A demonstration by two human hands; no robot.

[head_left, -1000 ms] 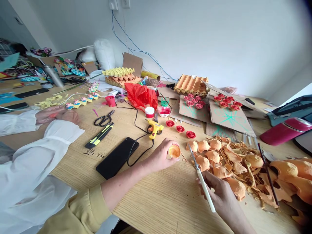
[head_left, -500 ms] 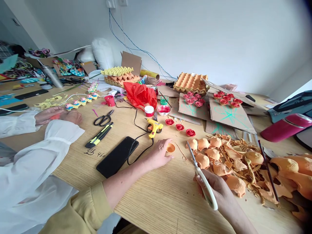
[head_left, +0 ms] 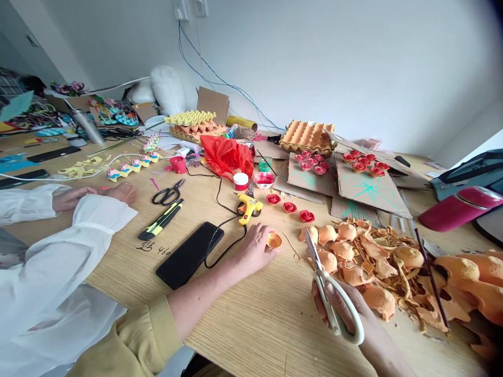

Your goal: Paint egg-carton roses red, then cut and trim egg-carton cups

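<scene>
In the head view my left hand (head_left: 255,247) rests on the table with thumb and fingers curved round a small orange egg-carton cup (head_left: 274,241), its hollow facing up. My right hand (head_left: 349,306) holds scissors (head_left: 328,290) with pale handles. Their blades point up and away, close together, beside the cut egg-carton cups (head_left: 344,250). A thin orange strip (head_left: 292,245) lies between my two hands. Beyond the left hand are a yellow glue gun (head_left: 248,207) and several red paper roses (head_left: 290,207) in a row.
Cut carton scraps (head_left: 387,262) pile up at the right, with a dark brush (head_left: 431,280) across them. A black phone (head_left: 190,255) lies left of my forearm. At the far left a co-worker's white sleeves (head_left: 94,225) and hands reach over the table. A pink flask (head_left: 461,207) lies at right.
The scissors have turned in my right hand, so both handle loops now show. My left hand stays at the small cup. The co-worker's hands have shifted slightly.
</scene>
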